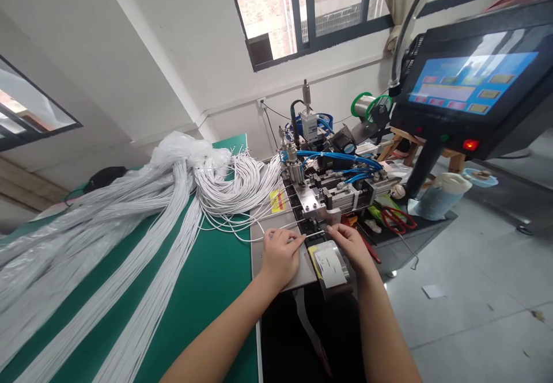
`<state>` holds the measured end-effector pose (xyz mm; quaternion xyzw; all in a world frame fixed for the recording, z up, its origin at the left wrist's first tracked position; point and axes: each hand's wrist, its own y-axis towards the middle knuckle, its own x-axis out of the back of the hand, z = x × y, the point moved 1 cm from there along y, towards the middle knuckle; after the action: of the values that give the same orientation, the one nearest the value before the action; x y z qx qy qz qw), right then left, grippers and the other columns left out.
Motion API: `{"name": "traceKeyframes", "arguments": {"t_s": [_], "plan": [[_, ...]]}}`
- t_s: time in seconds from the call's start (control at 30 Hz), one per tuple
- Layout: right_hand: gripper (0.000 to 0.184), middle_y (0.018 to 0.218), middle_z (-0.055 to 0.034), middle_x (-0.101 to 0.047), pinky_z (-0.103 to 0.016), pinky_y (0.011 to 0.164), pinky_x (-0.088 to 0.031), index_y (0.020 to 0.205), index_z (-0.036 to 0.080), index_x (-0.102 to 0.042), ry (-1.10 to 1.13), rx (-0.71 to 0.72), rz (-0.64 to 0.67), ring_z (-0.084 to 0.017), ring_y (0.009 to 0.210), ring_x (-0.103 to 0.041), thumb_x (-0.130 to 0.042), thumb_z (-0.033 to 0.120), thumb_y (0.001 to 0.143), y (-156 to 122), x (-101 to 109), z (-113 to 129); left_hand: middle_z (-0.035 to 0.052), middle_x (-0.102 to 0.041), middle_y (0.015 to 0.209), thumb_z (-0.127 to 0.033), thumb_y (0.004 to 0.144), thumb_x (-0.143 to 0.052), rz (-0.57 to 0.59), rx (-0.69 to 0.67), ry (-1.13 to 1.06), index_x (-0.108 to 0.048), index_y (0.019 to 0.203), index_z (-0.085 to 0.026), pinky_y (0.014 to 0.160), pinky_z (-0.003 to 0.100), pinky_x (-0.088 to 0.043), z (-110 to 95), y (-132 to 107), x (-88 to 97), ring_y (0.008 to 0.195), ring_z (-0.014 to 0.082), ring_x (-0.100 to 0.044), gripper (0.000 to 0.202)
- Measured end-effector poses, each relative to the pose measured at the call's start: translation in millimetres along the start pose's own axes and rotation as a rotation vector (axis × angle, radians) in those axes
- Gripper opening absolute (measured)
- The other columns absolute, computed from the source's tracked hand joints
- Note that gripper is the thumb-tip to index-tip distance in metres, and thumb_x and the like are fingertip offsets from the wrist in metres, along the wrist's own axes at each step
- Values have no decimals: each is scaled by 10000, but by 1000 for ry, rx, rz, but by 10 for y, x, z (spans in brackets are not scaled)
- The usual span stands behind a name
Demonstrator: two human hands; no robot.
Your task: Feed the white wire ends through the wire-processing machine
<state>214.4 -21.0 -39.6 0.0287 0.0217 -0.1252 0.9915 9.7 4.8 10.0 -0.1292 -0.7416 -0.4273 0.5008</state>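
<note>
My left hand (280, 253) rests on the grey machine plate (259, 256), fingers pinched on a thin white cable (315, 234) that runs across to my right hand (351, 243). My right hand pinches the cable's other part just in front of the small machine (322, 181) with blue air hoses. Between my hands lies a clear box with a white label (330, 263). More white cables (242, 187) fan out from the machine to the left.
Long bundles of white cables (129, 256) in plastic cover the green table (207, 291). Red-handled scissors (400, 217) lie right of the machine. A touchscreen panel (470, 80) stands at right, a solder spool (365, 103) behind.
</note>
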Motion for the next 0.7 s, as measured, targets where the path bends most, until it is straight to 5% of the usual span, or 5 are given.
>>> {"name": "traceKeyframes", "arguments": {"t_s": [0.17,0.37,0.43,0.53,0.7], "plan": [[429,601,13,-462,-244,546,-340,656,172,-534,-179,85,-144,-137,580,-429,-573,578,789,-92,75,88,14,-673,962,-163,873,-499,-16,120,79,-658,1035,-290,971,487,-294,0,-2,-2,914,196,-591,260],[321,661,-5,-537,-246,528,-349,786,177,-597,-279,161,-291,-145,585,-464,-535,483,862,-317,42,373,118,-531,1275,-257,862,-485,1,251,133,-502,1290,-211,1018,505,-321,5,-5,-26,1197,300,-449,431],[279,629,13,-520,-236,528,-357,773,181,-591,-303,218,-226,-133,560,-460,-538,435,876,-404,-49,477,129,-476,1337,-263,865,-473,20,261,122,-447,1340,-181,1033,485,-331,25,1,-19,1243,296,-403,483],[232,672,-3,-565,-229,577,-386,765,180,-596,-353,353,39,-135,609,-511,-520,352,900,-515,-258,599,134,-450,1357,-261,868,-465,40,270,138,-421,1358,-163,1036,450,-347,158,110,19,1254,283,-387,502],[205,669,-3,-575,-225,600,-368,767,186,-575,-447,492,339,-124,624,-529,-473,265,926,-591,-594,629,171,-428,1357,-273,880,-455,131,356,237,-418,1343,-88,1056,427,-326,782,736,31,1256,297,-373,500]]}}
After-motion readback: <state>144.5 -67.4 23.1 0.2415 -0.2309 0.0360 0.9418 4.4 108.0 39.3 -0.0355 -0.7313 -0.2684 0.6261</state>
